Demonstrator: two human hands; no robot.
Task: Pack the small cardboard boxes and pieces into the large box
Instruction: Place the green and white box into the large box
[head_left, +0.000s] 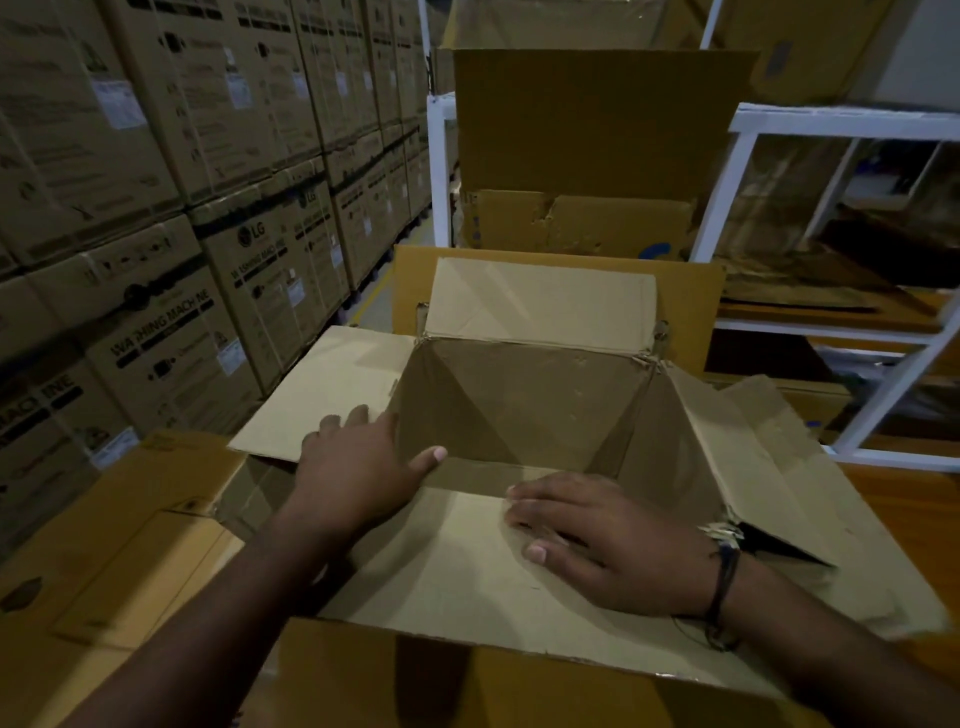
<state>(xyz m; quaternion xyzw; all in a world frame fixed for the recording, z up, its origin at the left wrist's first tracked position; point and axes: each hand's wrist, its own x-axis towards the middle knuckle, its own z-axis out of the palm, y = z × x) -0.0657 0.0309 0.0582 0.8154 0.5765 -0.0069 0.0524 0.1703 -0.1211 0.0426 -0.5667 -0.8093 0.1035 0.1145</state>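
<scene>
Large box (519, 395) sits centre, just in front of the person, mouth up, all four flaps folded out; only bare inner walls in view; no small boxes or pieces can be picked out for sure, so packing looks not yet begun; corrugated board, likely light and fairly stiff but worn: near-right corner (722, 530) is torn and frayed, far corners ragged, so flaps may flop or rip if pulled; better to hold it by the side walls or under the base, not by a flap edge; dry matt board, not slippery

left hand (358, 462) lies flat at the near-left corner, fingers straight on the left flap (332, 384), thumb stretched toward the rim, gripping nothing; right hand (597, 540) flat, fingers close together, pressing the near flap (467, 571) down, dark band (724, 582) at the wrist

box seems to rest on flat brown cartons (104, 545); more bent cardboard (571, 223) stands just behind; white rack (857, 124) to the right; tall stacks of printed cartons (156, 208) on the left
</scene>
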